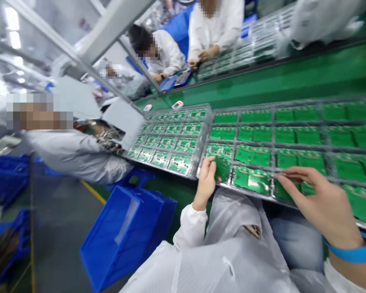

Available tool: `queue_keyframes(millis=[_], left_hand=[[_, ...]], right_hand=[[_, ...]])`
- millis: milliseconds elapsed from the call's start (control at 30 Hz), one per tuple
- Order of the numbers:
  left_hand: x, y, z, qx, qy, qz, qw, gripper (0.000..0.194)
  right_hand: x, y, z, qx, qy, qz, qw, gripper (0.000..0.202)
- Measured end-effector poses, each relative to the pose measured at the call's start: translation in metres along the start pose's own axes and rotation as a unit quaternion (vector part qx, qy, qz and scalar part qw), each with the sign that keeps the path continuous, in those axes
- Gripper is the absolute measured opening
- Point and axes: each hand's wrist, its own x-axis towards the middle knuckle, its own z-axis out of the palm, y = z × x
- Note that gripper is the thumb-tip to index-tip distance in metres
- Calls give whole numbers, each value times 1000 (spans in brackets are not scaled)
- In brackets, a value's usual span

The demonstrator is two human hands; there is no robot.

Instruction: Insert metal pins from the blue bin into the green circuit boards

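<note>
My left hand (205, 183) is closed on the edge of a green circuit board (223, 169), which tilts up at the near left corner of a clear plastic tray (272, 162). Fingertips show at that board's lower edge. Over the tray's front row, my right hand (323, 203) has its thumb and fingers pinched together beside a divider; whatever is between them I cannot make out. Beneath it, a board (283, 191) is partly covered by the hand. Pairs of green boards (252, 155) lie in the tray's compartments.
Left of my tray stands another tray (166, 140) of boards with components. Two small white devices (177, 105) lie behind it. Blue bins (118, 232) stand on the floor at left. A person (79, 150) sits at left; co-workers (215, 30) work across the green bench (262, 83).
</note>
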Motion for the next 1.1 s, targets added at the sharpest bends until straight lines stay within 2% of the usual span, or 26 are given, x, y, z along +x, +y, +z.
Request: queue_keyframes(millis=[100,200,267,367,433,600,667,900,1100], left_hand=[[4,5,14,-48,-9,-23,999,60],[2,10,24,-55,-46,12,997,79],[-1,12,28,-47,-73,35,996,85],[-3,12,33,-61,-93,56,992,78],[-3,12,35,-85,-103,67,989,79],[-1,14,40,-130,-204,24,970,94],[-3,16,43,-142,-220,5,965,92],[-8,20,49,-106,-221,-42,969,80],[-7,14,57,-22,-199,-29,979,51]], right_hand=[[8,2,16,-17,-9,-22,1000,44],[11,7,26,1,-38,-9,999,41],[10,9,28,13,-54,24,998,40],[9,10,27,31,-61,68,995,44],[9,10,26,40,-65,74,994,44],[9,11,28,62,-71,56,994,38],[7,9,29,82,-69,47,993,35],[7,4,31,134,-52,14,990,22],[6,3,29,224,-37,45,973,27]])
